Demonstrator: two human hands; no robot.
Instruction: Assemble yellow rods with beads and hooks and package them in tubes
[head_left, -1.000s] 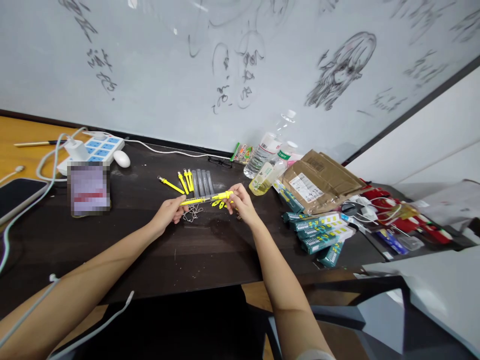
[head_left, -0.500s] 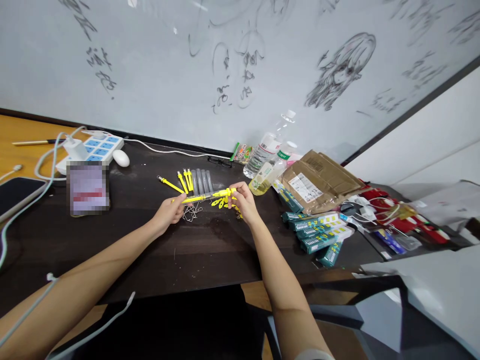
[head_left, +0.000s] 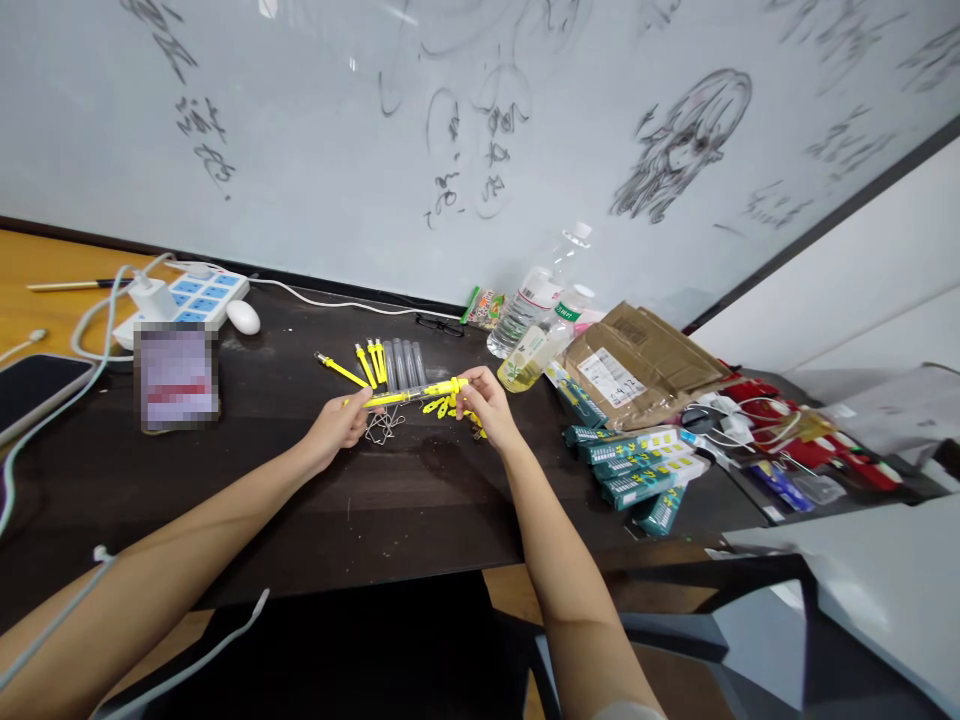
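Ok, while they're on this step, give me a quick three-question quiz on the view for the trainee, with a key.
1. True or false: the right hand holds the yellow-and-clear piece alone.
2. What lies directly left of the clear tubes?
3. Fill in: the teal boxes lie to the ____ of both hands.

Key:
1. False; the left hand grips its other end.
2. Yellow rods.
3. Right.
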